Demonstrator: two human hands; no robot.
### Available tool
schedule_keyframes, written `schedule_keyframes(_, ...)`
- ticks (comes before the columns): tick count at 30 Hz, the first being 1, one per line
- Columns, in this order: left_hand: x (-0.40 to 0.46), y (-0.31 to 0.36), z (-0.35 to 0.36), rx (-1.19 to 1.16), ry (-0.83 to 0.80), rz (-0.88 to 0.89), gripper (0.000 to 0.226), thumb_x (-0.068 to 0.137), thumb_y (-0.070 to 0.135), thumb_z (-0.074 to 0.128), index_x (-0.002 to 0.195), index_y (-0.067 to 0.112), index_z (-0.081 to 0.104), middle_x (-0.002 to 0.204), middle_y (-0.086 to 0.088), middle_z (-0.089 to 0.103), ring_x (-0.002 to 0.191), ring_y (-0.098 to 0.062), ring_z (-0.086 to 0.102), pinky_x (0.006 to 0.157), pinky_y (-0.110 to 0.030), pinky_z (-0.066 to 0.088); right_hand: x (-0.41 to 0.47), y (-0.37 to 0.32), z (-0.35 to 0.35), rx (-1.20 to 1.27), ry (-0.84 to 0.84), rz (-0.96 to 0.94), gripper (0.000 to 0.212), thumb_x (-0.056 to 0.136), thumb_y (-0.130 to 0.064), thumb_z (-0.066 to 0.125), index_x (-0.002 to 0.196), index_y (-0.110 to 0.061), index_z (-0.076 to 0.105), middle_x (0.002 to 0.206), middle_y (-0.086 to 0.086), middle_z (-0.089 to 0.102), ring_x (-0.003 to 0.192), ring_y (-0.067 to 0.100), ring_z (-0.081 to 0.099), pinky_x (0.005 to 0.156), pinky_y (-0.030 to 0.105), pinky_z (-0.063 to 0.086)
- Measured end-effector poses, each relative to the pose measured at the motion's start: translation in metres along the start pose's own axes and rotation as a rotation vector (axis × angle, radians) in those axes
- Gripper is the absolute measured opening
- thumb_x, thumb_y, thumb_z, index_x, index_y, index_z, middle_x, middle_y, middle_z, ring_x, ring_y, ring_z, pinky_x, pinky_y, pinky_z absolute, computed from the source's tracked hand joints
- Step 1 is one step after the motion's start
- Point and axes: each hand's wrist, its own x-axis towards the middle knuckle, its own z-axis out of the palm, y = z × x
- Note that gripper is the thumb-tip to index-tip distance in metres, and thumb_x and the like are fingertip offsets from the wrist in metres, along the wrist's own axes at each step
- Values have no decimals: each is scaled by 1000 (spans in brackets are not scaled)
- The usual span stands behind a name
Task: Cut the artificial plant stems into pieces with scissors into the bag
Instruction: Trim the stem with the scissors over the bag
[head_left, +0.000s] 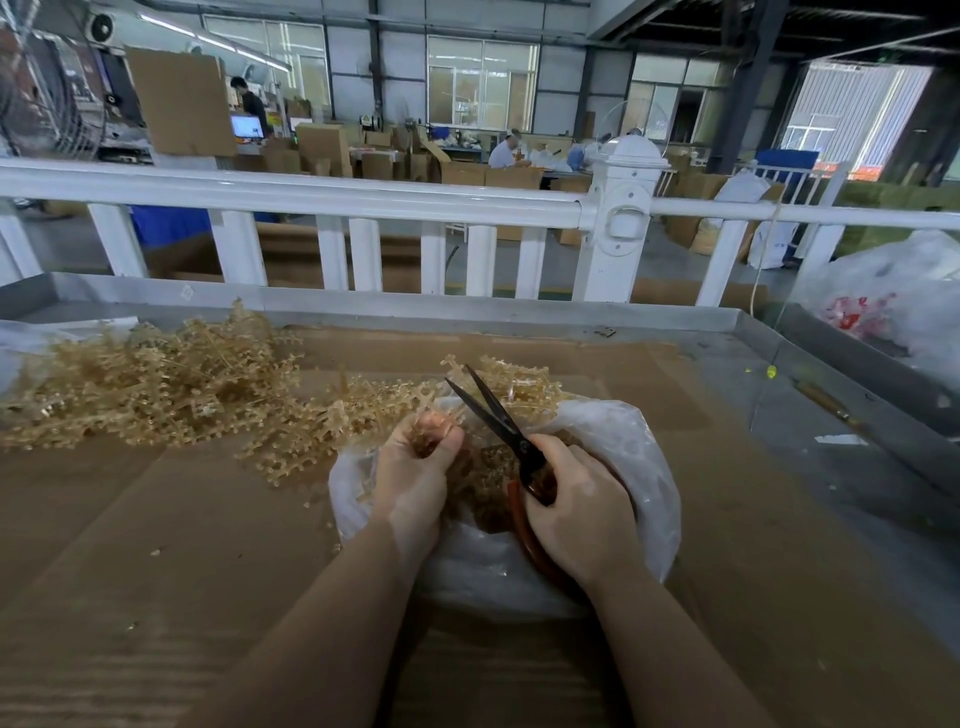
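Scissors (496, 415) gaping in right hand (574, 512); left hand (415, 475) fingers clench stem bunch (431, 434) over bag (618, 452). Feed stems deep, snip short.

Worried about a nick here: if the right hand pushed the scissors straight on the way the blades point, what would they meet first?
Probably the beige stems lying just past the open blade tips of the scissors in the right hand, at the bag's far rim. The left hand sits off to the side; depth is uncertain.
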Motion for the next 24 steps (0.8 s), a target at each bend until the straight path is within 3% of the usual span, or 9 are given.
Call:
schedule_keyframes(3, 2, -2, -1, -45, -10, 14, 17, 90, 0, 59, 88, 17, 56, 83, -7, 68, 71, -15, 70, 66, -29, 58, 0, 1, 0, -4, -13, -2, 40, 82, -25, 69, 120, -19, 61, 100, -3, 68, 95, 12, 61, 84, 14, 37)
schedule_keyframes(7, 2, -3, -6, -145, -76, 66, 32, 92, -3, 52, 95, 28, 44, 71, -3, 70, 70, -19, 71, 58, -27, 57, 0, 1, 0, -11, -22, 1, 41, 82, -25, 69, 121, -18, 61, 101, -3, 68, 95, 13, 61, 84, 14, 37)
schedule_keyframes(11, -1, -3, -7, -135, -121, 60, 28, 94, -1, 52, 96, 27, 51, 89, -17, 68, 81, -29, 70, 70, -39, 60, 0, 1, 1, 5, -13, 0, 41, 82, -24, 71, 121, -18, 62, 100, -2, 68, 95, 14, 62, 85, 15, 39)
schedule_keyframes(14, -3, -1, -8, -186, -136, 32, 31, 90, -3, 56, 98, 26, 51, 92, -15, 67, 77, -25, 71, 65, -36, 59, -1, 3, 2, 21, -5, -3, 41, 81, -24, 72, 120, -18, 62, 100, -2, 68, 95, 14, 62, 85, 16, 40)
schedule_keyframes(18, -3, 0, -10, -223, -145, 10, 48, 81, -14, 60, 101, 28, 50, 97, -14, 63, 79, -20, 70, 78, -39, 59, -1, 4, 3, 31, 5, -15, 42, 81, -26, 72, 120, -19, 61, 103, -4, 68, 97, 12, 62, 87, 17, 41)
schedule_keyframes(24, 2, -1, -7, -301, -44, 5, 51, 78, -20, 58, 104, 23, 50, 76, -3, 62, 66, -12, 68, 60, -25, 57, -2, 5, 3, 50, -2, -37, 43, 78, -30, 75, 117, -22, 61, 96, -10, 67, 87, 3, 59, 80, 11, 39)
